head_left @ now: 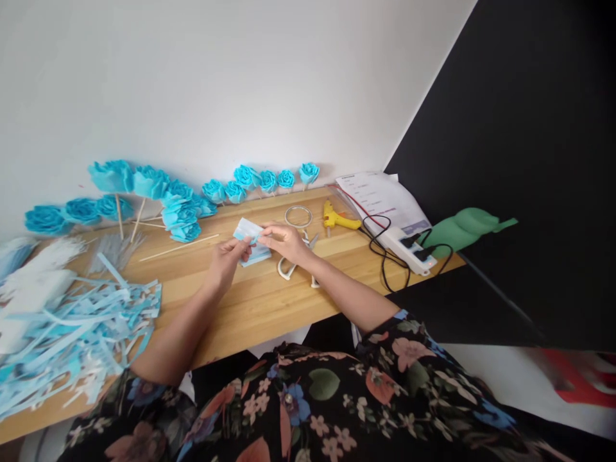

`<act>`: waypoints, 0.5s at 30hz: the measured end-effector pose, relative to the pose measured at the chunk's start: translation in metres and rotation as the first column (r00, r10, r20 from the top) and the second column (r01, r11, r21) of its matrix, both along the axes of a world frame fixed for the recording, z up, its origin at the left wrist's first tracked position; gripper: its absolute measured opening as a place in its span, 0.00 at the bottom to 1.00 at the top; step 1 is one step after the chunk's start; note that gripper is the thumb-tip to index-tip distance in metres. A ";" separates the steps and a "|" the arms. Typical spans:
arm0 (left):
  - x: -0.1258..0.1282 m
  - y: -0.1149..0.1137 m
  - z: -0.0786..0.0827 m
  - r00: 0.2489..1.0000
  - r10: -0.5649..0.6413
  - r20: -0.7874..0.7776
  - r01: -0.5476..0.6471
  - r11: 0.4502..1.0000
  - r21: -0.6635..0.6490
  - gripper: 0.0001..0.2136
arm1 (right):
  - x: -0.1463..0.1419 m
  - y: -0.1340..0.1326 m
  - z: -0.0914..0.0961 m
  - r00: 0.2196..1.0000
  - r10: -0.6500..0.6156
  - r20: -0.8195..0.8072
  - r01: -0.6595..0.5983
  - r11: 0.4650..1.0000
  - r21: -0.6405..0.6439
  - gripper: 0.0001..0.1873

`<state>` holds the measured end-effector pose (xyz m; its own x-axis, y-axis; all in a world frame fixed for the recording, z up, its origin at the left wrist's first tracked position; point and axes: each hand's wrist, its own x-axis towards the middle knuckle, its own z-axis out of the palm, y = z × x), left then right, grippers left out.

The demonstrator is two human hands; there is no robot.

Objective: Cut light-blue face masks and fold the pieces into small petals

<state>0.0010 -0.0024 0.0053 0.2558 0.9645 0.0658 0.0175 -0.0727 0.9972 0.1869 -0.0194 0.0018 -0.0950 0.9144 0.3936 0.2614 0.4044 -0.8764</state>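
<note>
I'm watching the left hand and right hand pinching a pale sheet between their fingers; scissors are lying to its right.

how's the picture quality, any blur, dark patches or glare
Head view: soft light on the pale wall, no harsh glare; black panel very dark toward the upper right; red object near the lower right edge smeared; print on the papers too soft to read.
</note>
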 end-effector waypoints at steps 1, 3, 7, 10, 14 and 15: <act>0.000 -0.001 0.001 1.000 -0.002 -0.009 0.002 1.000 0.006 0.20 | 0.000 0.000 0.000 0.999 -0.005 -0.032 0.004 0.999 -0.040 0.12; 0.001 -0.001 0.002 1.000 -0.007 -0.013 0.007 1.000 0.021 0.20 | -0.001 0.000 -0.001 0.996 -0.008 -0.089 0.000 0.995 -0.099 0.14; 0.001 -0.002 0.003 1.000 -0.009 -0.021 0.010 0.999 0.040 0.21 | -0.003 0.002 -0.002 0.982 -0.021 -0.187 -0.011 0.986 -0.169 0.16; 0.001 -0.002 0.002 0.998 -0.003 -0.058 0.006 0.999 0.054 0.21 | -0.004 0.003 -0.003 0.980 -0.033 -0.196 -0.003 0.983 -0.182 0.16; 0.001 0.000 -0.003 0.991 0.015 -0.131 -0.005 0.997 0.073 0.20 | -0.004 0.004 -0.004 0.974 -0.024 -0.224 -0.013 0.987 -0.163 0.15; 0.000 0.000 -0.003 0.988 0.018 -0.151 -0.006 0.997 0.080 0.19 | -0.005 0.005 -0.004 0.969 -0.010 -0.248 -0.031 0.986 -0.161 0.15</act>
